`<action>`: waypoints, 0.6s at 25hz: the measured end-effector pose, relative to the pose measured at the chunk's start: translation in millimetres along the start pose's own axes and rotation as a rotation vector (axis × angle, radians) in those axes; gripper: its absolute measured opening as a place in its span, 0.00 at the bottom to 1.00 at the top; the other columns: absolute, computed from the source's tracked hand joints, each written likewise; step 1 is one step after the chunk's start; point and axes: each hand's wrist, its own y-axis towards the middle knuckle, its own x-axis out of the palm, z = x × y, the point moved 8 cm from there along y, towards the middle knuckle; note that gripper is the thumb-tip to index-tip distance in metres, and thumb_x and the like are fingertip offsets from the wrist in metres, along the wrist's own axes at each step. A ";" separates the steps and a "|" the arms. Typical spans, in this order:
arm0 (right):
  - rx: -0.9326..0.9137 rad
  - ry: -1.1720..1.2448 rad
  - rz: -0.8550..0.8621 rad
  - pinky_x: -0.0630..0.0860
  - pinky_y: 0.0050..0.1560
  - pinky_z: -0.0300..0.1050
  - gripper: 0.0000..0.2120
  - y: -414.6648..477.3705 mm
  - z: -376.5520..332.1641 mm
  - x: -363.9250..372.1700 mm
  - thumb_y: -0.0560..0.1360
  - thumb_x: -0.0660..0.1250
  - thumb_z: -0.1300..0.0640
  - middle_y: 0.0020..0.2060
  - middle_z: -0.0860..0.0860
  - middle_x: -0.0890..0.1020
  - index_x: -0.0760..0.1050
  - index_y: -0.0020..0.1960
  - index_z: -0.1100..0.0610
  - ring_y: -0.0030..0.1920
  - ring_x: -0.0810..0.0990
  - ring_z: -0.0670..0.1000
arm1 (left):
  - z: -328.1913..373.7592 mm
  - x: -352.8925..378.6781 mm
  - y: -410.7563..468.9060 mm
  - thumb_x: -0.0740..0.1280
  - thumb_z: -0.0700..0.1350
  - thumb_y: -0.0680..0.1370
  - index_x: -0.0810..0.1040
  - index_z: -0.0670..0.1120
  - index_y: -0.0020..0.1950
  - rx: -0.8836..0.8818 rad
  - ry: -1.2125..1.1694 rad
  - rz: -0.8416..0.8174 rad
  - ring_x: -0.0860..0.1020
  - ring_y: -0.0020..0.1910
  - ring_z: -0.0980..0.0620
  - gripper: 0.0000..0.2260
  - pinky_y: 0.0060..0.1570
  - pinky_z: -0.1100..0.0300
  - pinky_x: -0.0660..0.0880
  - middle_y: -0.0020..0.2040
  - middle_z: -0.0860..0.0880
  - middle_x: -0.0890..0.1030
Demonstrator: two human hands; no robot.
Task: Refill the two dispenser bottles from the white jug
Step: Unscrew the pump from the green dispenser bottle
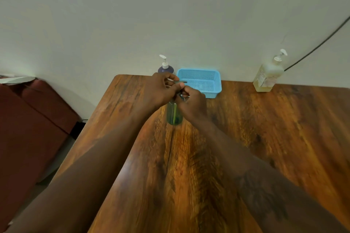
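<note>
Head view | left hand point(161, 89) and right hand point(191, 103) both pinch pump point(181, 82) of green bottle point(174, 114) (white jug unseen) | judged early: cap on, both refills left.

A translucent green bottle point(174, 114) stood upright on the table point(255, 138), a tube visible inside. The left hand point(161, 89) and right hand point(193, 102) gripped its top. Behind it stood a purple bottle point(166, 69) with a white pump. A pale yellow bottle point(268, 75) with a pump stood far right.
</note>
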 end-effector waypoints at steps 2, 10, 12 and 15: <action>-0.018 0.000 0.050 0.85 0.48 0.47 0.10 -17.1 10.4 -8.5 0.77 0.73 0.49 0.49 0.46 0.86 0.82 0.56 0.52 0.49 0.84 0.47 | 3.0 10.6 -21.6 0.75 0.54 0.77 0.85 0.47 0.58 0.023 -0.051 0.033 0.84 0.44 0.60 0.14 0.45 0.69 0.80 0.48 0.51 0.86; -0.122 0.054 0.158 0.84 0.49 0.40 0.16 -87.6 35.4 -59.9 0.75 0.75 0.44 0.51 0.43 0.86 0.83 0.59 0.49 0.51 0.84 0.41 | -5.3 61.2 -100.9 0.71 0.60 0.79 0.84 0.49 0.60 0.127 -0.246 0.055 0.85 0.49 0.59 0.18 0.52 0.61 0.83 0.51 0.53 0.87; -0.160 0.046 0.190 0.84 0.49 0.43 0.16 -111.0 31.3 -71.5 0.75 0.75 0.44 0.50 0.44 0.87 0.84 0.59 0.51 0.50 0.85 0.41 | -6.8 72.9 -124.9 0.72 0.60 0.78 0.83 0.48 0.62 0.146 -0.329 0.013 0.84 0.53 0.59 0.19 0.55 0.59 0.82 0.55 0.52 0.86; -0.175 0.064 0.186 0.85 0.46 0.47 0.17 -138.9 22.3 -90.4 0.74 0.75 0.42 0.47 0.44 0.87 0.85 0.56 0.52 0.47 0.85 0.41 | -4.0 83.4 -161.1 0.74 0.61 0.76 0.83 0.51 0.63 0.143 -0.400 -0.123 0.83 0.54 0.61 0.20 0.56 0.58 0.82 0.56 0.55 0.86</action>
